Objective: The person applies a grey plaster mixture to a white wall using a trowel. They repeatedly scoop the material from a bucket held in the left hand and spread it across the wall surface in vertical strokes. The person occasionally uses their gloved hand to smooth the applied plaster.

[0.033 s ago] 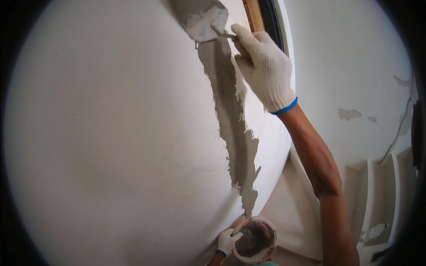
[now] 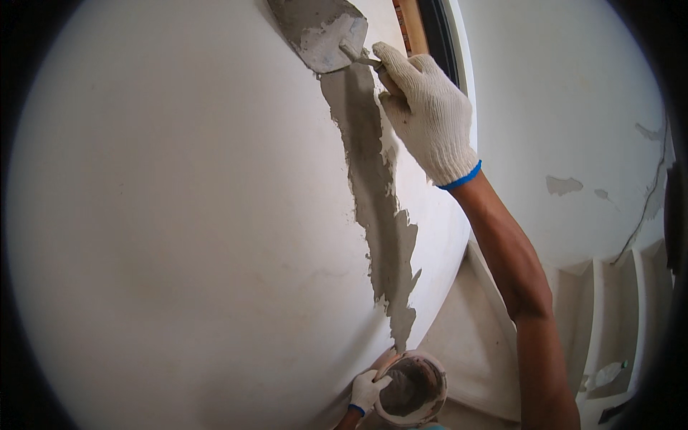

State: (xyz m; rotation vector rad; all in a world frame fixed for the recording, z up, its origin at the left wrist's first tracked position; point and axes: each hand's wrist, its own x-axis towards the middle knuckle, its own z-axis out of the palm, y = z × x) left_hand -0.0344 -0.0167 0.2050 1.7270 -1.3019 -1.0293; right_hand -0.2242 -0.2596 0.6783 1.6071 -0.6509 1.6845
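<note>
My right hand [image 2: 426, 111], in a cream knit glove with blue cuff, grips the trowel's handle. The grey-smeared metal trowel blade [image 2: 319, 32] lies against the white wall [image 2: 179, 201] at the upper middle, over the top of a long, ragged strip of grey plaster [image 2: 373, 186] running down the wall. At the lower middle, my left hand [image 2: 367, 389], also gloved, holds the rim of a round bucket [image 2: 437, 387] with grey mix inside, just below the strip's lower end.
Below right are a pale landing [image 2: 473, 344] and stair steps [image 2: 609, 322], with a small pale object [image 2: 608, 374] on one. A wall [image 2: 559, 107] with grey patches and a crack rises at right. A dark-framed opening [image 2: 437, 36] sits at the top.
The trowel and my right hand have shifted very slightly down. My left hand and the bucket stay where they were.
</note>
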